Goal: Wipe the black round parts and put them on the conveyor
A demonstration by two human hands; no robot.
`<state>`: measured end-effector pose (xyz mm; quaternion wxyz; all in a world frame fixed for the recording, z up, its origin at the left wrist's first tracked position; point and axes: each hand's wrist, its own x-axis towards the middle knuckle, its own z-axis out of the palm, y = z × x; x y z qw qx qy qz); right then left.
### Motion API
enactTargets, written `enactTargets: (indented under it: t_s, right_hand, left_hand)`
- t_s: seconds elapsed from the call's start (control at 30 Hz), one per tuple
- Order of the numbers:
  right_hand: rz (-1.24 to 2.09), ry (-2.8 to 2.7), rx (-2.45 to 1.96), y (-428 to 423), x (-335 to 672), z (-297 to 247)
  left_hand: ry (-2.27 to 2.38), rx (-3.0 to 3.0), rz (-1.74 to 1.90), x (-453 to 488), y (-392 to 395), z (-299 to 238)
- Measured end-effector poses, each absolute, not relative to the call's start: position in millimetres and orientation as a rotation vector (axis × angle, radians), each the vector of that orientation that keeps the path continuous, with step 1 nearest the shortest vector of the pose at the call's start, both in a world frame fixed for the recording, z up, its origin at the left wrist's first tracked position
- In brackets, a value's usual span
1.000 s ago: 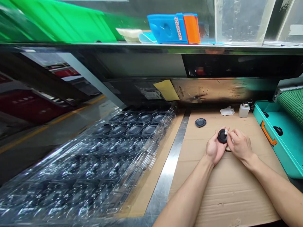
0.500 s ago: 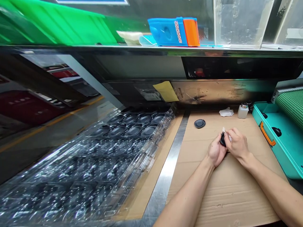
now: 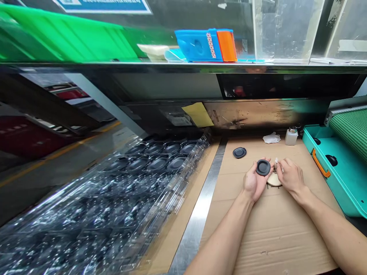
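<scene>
a worker's left hand grasped a black round part above the tabletop, toward its far edge, as the right hand pinched a white scrap and a pale disc lay between

green bin, blue-and-orange box on shelf

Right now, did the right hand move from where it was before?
Yes, a little to the right: against the white bottle, the right hand sits farther right, now apart from the black disc.
</scene>
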<state>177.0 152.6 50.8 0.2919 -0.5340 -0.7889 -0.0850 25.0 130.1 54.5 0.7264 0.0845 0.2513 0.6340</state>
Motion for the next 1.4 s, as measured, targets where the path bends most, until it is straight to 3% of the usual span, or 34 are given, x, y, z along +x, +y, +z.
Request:
enactTargets:
  t_s: [0.23, 0.43, 0.63, 0.9, 1.1, 1.3, 1.4]
  right_hand:
    - [-0.097, -2.212, -1.072, 145, 163, 55]
    - [-0.141, -2.010, -1.444, 164, 186, 50]
    - [-0.252, -2.045, -1.498, 170, 202, 50]
    - [0.072, -2.582, -1.025, 145, 183, 56]
    - [0.045, -2.127, -1.109, 146, 166, 43]
    - [0.022, -2.202, -0.948, 126, 138, 44]
    - [-0.004, -2.085, -1.096, 130, 136, 48]
  left_hand:
    - [0.477, 0.246, 1.351, 32, 127, 53]
    - [0.525, 0.208, 1.347, 23, 128, 59]
    - [0.431, 0.017, 1.386, 5, 135, 62]
    - [0.461, -0.011, 1.506, -18, 143, 59]
    - [0.508, 0.086, 1.497, -5, 143, 51]
    - [0.475, 0.183, 1.363, 20, 133, 52]
    - [0.444, 0.218, 1.383, 25, 130, 53]
